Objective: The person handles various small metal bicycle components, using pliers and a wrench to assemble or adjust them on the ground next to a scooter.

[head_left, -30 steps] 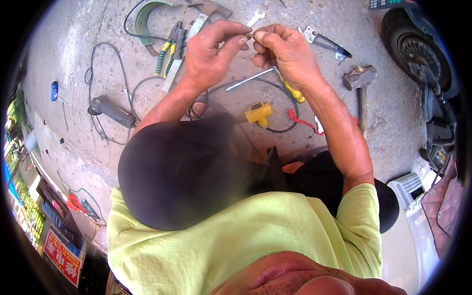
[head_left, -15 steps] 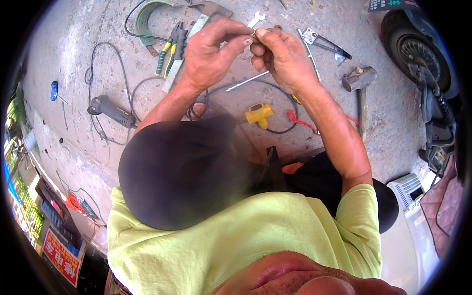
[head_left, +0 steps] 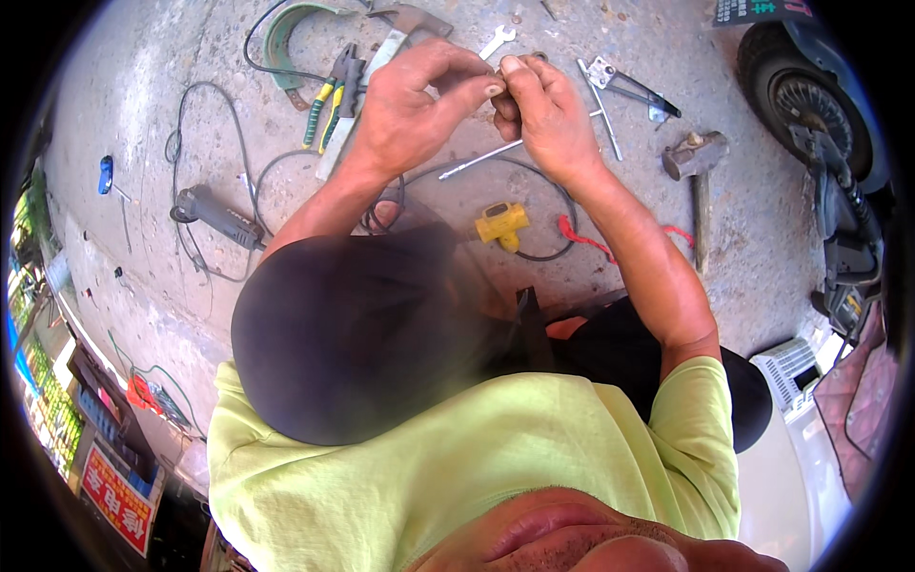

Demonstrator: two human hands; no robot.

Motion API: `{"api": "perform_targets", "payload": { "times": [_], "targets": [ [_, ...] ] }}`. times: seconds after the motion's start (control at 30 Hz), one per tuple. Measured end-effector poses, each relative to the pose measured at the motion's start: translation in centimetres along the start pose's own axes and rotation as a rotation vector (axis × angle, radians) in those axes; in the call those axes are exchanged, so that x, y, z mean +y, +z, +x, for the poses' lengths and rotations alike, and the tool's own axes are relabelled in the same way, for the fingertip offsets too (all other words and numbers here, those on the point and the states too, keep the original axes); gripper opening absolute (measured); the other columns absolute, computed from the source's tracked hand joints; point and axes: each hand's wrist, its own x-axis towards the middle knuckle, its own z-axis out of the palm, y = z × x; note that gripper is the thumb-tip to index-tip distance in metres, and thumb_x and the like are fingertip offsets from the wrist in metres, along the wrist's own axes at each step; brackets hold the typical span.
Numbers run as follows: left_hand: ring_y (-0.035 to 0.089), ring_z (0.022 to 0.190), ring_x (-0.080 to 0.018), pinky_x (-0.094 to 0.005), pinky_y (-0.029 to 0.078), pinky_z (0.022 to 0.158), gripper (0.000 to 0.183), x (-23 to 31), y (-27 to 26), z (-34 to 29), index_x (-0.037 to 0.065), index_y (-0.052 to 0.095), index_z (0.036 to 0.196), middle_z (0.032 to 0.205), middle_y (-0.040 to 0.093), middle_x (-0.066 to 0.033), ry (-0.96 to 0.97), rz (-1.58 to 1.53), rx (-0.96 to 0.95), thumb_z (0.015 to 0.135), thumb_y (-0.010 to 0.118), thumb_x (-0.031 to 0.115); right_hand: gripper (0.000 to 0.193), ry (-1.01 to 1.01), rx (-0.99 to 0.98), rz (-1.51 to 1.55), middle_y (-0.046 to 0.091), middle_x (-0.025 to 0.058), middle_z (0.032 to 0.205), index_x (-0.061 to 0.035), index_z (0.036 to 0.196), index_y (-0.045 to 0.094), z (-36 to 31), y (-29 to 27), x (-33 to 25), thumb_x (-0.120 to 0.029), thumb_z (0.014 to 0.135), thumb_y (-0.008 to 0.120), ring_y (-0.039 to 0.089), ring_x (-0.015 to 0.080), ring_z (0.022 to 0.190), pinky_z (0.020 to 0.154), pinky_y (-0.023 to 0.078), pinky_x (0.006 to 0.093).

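At upper center of my frame, the left hand [head_left: 415, 105] and right hand [head_left: 553, 119] come together above a concrete floor [head_left: 658, 48], fingers bunched at the tips. Whether they pinch anything, I cannot tell from my remote view; the tips hide it. A silver open-end wrench [head_left: 498, 40] lies just beyond them, and a T-handled tool [head_left: 481, 159] extends beneath the right hand. Pliers [head_left: 351, 71] lie at upper left, a hammer [head_left: 696, 154] at upper right.

Tiny dark piece [head_left: 499, 73], mostly hidden, between the fingertips [head_left: 513, 65]
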Motion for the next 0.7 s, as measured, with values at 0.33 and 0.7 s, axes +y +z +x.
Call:
{"api": "perform_targets", "payload": {
  "times": [0.33, 0.7],
  "targets": [
    [0.068, 0.088, -0.0174, -0.0302, 0.054, 0.078, 0.017, -0.4, -0.1, 0.2, 0.0, 0.072, 0.105, 0.095, 0.071, -0.0084, 0.123, -0.01, -0.035, 0.089, 0.071, 0.0, 0.034, 0.342, -0.247, 0.482, 0.048, -0.0018, 0.07, -0.0062, 0.089, 0.055, 0.3, -1.1, 0.6, -0.034, 0.108, 0.046, 0.044, 0.0079, 0.059, 0.051, 0.036, 0.0239],
    [0.069, 0.091, -0.0155, -0.0292, 0.055, 0.082, 0.015, -0.7, -0.3, -0.4, -0.001, 0.07, 0.105, 0.097, 0.071, -0.0065, -0.129, -0.203, -0.035, 0.092, 0.071, 0.007, 0.039, 0.047, -0.219, 0.108, 0.054, 0.0007, 0.076, -0.0063, 0.086, 0.055, -0.1, -0.8, -0.2, -0.039, 0.106, 0.046, 0.05, 0.0101, 0.064, 0.056, 0.039, 0.0264]
  ]
}}
